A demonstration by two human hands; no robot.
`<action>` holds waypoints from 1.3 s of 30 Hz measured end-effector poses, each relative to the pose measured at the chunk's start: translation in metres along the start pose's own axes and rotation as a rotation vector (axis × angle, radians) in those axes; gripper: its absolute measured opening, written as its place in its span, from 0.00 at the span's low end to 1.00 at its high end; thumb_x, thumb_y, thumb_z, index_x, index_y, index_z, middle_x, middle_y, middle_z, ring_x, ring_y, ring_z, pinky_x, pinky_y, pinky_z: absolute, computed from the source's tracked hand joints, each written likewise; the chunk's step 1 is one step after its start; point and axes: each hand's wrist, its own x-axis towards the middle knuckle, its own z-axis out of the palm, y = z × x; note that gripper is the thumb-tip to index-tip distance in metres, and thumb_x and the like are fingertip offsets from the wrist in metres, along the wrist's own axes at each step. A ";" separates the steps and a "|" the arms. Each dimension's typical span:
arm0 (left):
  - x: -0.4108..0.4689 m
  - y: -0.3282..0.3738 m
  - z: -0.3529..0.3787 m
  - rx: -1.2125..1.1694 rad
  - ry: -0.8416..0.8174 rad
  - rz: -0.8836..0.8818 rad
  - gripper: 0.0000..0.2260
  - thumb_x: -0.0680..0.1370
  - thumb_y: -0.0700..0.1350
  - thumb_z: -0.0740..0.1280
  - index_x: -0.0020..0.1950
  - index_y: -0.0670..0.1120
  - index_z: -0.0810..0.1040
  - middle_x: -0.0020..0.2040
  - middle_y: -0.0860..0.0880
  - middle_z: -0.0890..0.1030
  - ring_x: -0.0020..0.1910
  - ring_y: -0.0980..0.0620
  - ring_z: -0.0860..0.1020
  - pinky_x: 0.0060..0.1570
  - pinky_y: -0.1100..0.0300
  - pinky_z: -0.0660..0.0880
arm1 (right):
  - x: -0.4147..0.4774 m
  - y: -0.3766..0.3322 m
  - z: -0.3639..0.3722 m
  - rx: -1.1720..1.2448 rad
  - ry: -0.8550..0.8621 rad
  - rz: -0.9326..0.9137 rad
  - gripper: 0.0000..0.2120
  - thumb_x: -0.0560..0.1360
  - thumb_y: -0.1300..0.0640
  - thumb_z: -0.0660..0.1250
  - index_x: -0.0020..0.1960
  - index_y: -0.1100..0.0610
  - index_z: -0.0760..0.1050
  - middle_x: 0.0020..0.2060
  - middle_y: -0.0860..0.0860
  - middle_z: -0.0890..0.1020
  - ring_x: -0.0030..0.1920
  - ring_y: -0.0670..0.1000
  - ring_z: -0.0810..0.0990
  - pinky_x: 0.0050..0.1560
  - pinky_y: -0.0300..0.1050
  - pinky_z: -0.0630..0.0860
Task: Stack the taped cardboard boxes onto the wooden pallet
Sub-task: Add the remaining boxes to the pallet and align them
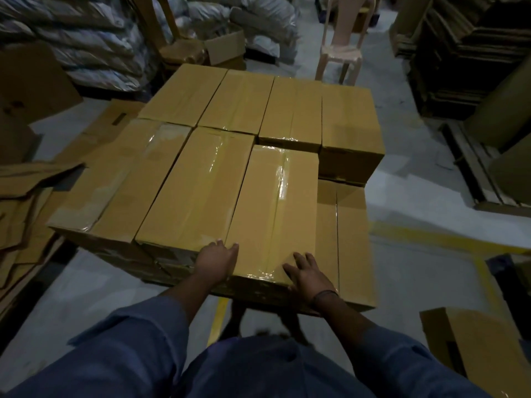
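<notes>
A stack of taped brown cardboard boxes fills the middle of the view, several per layer. The nearest top box [273, 208], with shiny clear tape along its seam, lies third from the left in the front row. My left hand [217, 258] rests flat on its near left corner, fingers straight. My right hand [309, 275] lies flat on its near right edge, fingers spread. To its right, a lower box [349, 242] shows where the top layer has a gap. The pallet under the stack is hidden.
Another taped box [482, 349] sits on the floor at the lower right. Flattened cardboard [26, 202] is piled at the left. A plastic chair [342, 50] stands behind the stack. Stacked cartons and a wooden pallet [474, 173] line the right side. Yellow floor tape [442, 239] marks the concrete.
</notes>
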 end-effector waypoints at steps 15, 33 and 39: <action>0.016 -0.017 -0.025 0.045 0.051 0.066 0.19 0.76 0.49 0.74 0.66 0.49 0.79 0.57 0.46 0.83 0.55 0.44 0.83 0.46 0.54 0.77 | 0.037 0.006 -0.013 0.013 0.061 0.040 0.24 0.76 0.55 0.71 0.70 0.46 0.71 0.78 0.54 0.59 0.77 0.59 0.54 0.72 0.57 0.69; 0.027 -0.011 -0.028 0.018 0.054 0.054 0.18 0.76 0.55 0.75 0.60 0.46 0.82 0.55 0.47 0.83 0.54 0.46 0.83 0.47 0.54 0.78 | 0.038 0.001 -0.014 0.056 0.058 0.103 0.26 0.77 0.55 0.70 0.73 0.45 0.69 0.80 0.53 0.56 0.80 0.58 0.51 0.76 0.56 0.64; 0.042 -0.005 -0.018 -0.106 0.119 -0.019 0.34 0.74 0.71 0.67 0.69 0.47 0.74 0.66 0.43 0.76 0.60 0.42 0.78 0.52 0.51 0.73 | 0.035 -0.010 -0.016 0.439 0.195 0.356 0.37 0.76 0.48 0.72 0.80 0.47 0.59 0.82 0.51 0.42 0.81 0.60 0.45 0.78 0.57 0.58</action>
